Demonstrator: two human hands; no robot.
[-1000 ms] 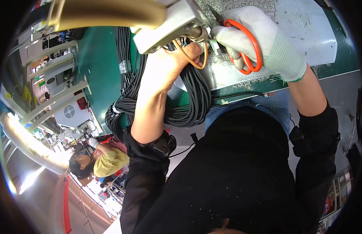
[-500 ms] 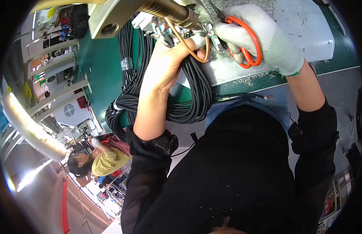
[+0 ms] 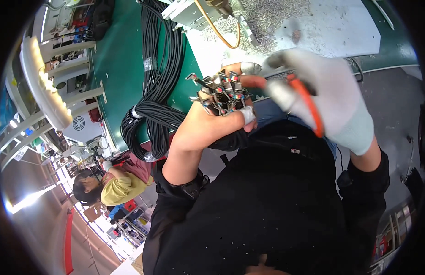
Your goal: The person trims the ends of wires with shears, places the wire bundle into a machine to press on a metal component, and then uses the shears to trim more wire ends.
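My left hand (image 3: 196,126), bare but for white coverings on the fingertips, is closed around a bunch of black cables. Their metal-tipped cable ends (image 3: 221,94), with small coloured wires, stick up out of the fist. Just right of it is my right hand (image 3: 329,87) in a white glove, smeared by motion. It holds red-handled scissors (image 3: 308,103); their blades cannot be made out behind the blur. The thumb side of the glove is close to the cable ends, and whether it touches them I cannot tell.
Above my hands stands a metal press (image 3: 192,13) with a tan hose (image 3: 215,30). Small metal scraps (image 3: 272,27) cover part of a white plate (image 3: 345,34). Coiled black cables (image 3: 153,112) lie on the green table (image 3: 114,59). Another person (image 3: 123,185) works at lower left.
Both hands have come away from the press toward my body. My left hand has turned so the cable ends show; my right hand has moved down with the scissors.
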